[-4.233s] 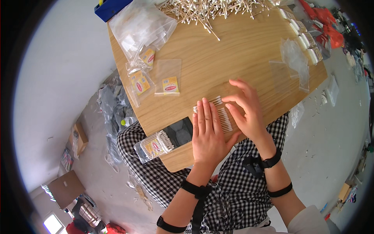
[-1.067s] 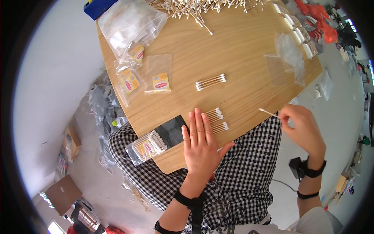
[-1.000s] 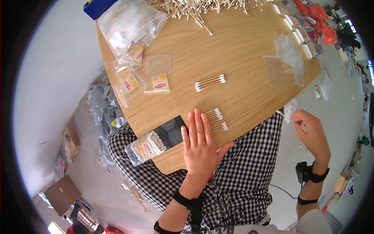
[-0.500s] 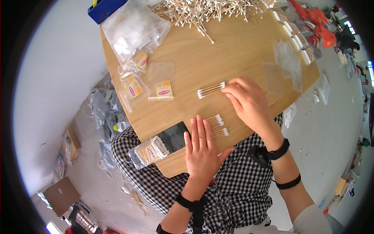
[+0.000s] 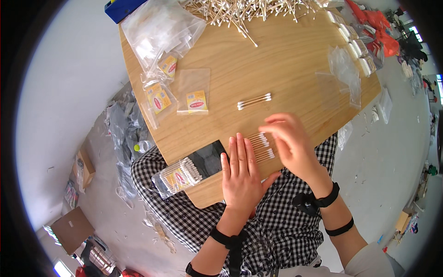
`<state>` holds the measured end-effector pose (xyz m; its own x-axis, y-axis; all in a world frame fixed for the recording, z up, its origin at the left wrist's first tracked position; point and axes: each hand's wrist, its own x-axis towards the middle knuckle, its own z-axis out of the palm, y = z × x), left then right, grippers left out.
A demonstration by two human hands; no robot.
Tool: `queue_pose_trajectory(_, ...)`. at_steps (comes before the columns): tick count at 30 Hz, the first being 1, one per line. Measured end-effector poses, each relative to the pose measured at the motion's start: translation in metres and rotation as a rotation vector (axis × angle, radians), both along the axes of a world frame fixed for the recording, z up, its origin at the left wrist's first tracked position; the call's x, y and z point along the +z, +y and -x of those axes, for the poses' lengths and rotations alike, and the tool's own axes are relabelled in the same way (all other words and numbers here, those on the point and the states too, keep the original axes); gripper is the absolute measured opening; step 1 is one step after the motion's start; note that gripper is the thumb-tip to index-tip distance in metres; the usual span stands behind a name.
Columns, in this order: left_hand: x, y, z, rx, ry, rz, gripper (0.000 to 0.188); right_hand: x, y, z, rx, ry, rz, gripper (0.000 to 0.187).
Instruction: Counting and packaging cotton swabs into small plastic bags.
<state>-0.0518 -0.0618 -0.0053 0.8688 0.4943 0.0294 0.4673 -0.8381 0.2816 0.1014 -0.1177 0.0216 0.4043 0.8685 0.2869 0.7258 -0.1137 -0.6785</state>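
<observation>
My left hand (image 5: 242, 177) lies flat on the wooden table near its front edge, fingers stretched out. It covers part of a row of cotton swabs (image 5: 265, 147), whose white tips stick out on the right. My right hand (image 5: 293, 143) hovers at those tips, fingers curved and a little apart; no swab shows clearly between them. Beyond my hands lies a small loose group of cotton swabs (image 5: 254, 101). Left of my left hand, a dark flat rectangular thing (image 5: 210, 154) adjoins a clear bag of swabs (image 5: 179, 177) with a yellow label.
A big heap of loose swabs (image 5: 249, 11) covers the far edge. Clear bags with yellow cards (image 5: 197, 101) and a larger plastic bag (image 5: 159, 34) lie at left. At right are empty clear bags (image 5: 344, 69) and several filled packs (image 5: 360, 48); a blue container (image 5: 121, 8) stands far left.
My right hand has come back toward me, from the small swab group to the row beside my left hand. The small group looks thinner. My left hand stays flat in place.
</observation>
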Motion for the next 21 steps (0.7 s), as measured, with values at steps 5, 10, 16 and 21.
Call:
queue_pose_trajectory(5, 0.002, -0.001, -0.001, -0.002, 0.014, -0.015, 0.111, -0.001, -0.030, -0.004, -0.254, 0.179, -0.055, 0.026)
queue_pose_trajectory(10, 0.001, -0.001, -0.002, -0.006, 0.026, -0.030, 0.112, -0.019, -0.049, 0.006, -0.141, 0.191, -0.073, 0.026)
queue_pose_trajectory(16, 0.000, -0.002, -0.001, 0.004, 0.018, -0.031, 0.112, -0.024, -0.046, 0.006, -0.107, 0.143, -0.099, 0.023)
queue_pose_trajectory(21, 0.000, -0.002, -0.001, 0.009, 0.036, -0.046, 0.112, -0.020, -0.044, 0.007, -0.096, 0.113, -0.080, 0.023)
